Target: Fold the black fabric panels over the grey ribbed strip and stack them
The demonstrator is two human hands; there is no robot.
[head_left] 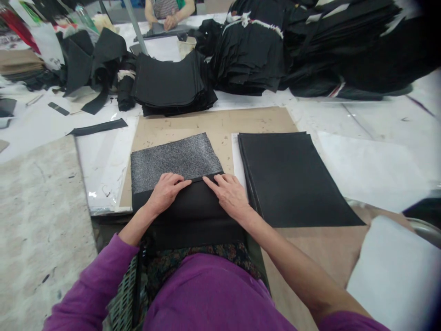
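Observation:
A dark sheet of material lies before me, its far part showing a grey speckled face (175,158) and its near part a smooth black face (193,202) that hangs over the table edge toward my lap. Along the line where the two faces meet runs a narrow fold. My left hand (167,192) grips this fold near its middle, thumb pointing right. Just to the right, my right hand (229,193) holds the same fold, thumb and fingers pressed on it. The undersides of my fingers are hidden.
To the right lies a stack of black sheets (292,179). A brown board (255,119) is under the work. Behind stand a pile of curved black pieces (168,82) and tied black bundles (248,55). Another person's hands (170,22) are across the table.

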